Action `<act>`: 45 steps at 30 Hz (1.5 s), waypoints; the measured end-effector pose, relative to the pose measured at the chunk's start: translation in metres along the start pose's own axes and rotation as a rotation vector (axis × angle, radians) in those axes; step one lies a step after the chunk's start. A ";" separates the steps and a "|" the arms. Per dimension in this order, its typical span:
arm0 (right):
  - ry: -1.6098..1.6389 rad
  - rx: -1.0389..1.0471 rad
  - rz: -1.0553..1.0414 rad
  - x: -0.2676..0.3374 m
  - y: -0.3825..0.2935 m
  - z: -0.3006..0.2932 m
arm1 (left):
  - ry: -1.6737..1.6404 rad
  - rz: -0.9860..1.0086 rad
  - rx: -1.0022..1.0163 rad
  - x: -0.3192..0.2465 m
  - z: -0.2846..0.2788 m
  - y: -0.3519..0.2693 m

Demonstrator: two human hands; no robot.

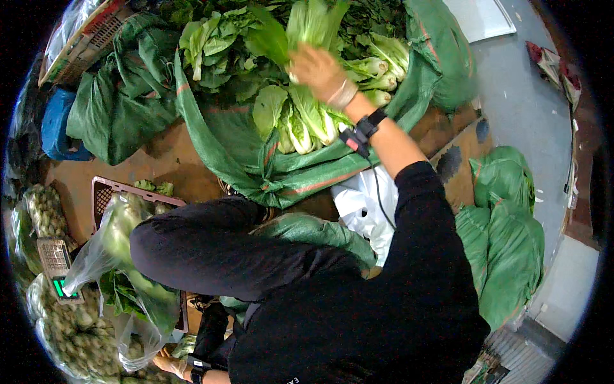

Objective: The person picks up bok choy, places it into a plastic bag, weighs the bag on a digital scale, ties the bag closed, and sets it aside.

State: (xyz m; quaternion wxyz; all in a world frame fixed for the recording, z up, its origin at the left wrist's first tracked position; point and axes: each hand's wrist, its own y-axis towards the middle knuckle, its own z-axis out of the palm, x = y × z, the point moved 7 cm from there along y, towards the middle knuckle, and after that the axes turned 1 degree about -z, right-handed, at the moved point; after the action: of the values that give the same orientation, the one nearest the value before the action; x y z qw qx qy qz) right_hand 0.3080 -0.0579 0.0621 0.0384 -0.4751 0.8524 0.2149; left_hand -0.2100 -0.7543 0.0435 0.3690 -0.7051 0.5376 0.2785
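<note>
My right hand [316, 72], blurred and in a thin clear glove, grips a head of leafy greens [314, 24] above an open green woven sack [206, 139]. More lettuce-like heads [312, 120] with pale stems lie in the sack below and beside the hand. My left hand [170, 362], also thinly gloved, is low in the view, beside the lower end of a clear plastic bag [91, 259] with leafy greens in it. Its fingers are partly hidden, so whether it holds the bag cannot be told. The bag lies over a pinkish plastic crate [139, 185], partly behind my knee.
A scale [60, 269] with a keypad and lit display stands at the left, near bagged pale vegetables [81, 331]. A blue plastic stool or container [57, 125] is at upper left. White plastic bags [367, 206] lie by my right arm; closed green sacks [508, 249] stand at right.
</note>
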 end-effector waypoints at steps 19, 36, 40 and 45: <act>0.225 0.919 0.915 -0.001 -0.278 0.048 | 0.176 0.231 0.189 -0.004 -0.002 0.002; 0.436 0.832 1.417 -0.041 -0.254 0.064 | 0.087 0.109 0.114 0.000 0.011 -0.014; 0.461 0.575 1.486 -0.033 -0.257 0.068 | -0.013 0.066 0.096 -0.010 0.009 -0.013; 0.229 -0.010 0.943 -0.049 -0.144 -0.034 | -0.278 0.105 -0.157 -0.065 -0.016 -0.040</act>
State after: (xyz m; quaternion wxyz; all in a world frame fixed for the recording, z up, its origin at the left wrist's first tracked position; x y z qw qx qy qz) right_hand 0.4586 -0.0981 0.0588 -0.1596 -0.0579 0.9725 0.1593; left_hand -0.1890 -0.7259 0.1130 0.3686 -0.6576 0.4939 0.4333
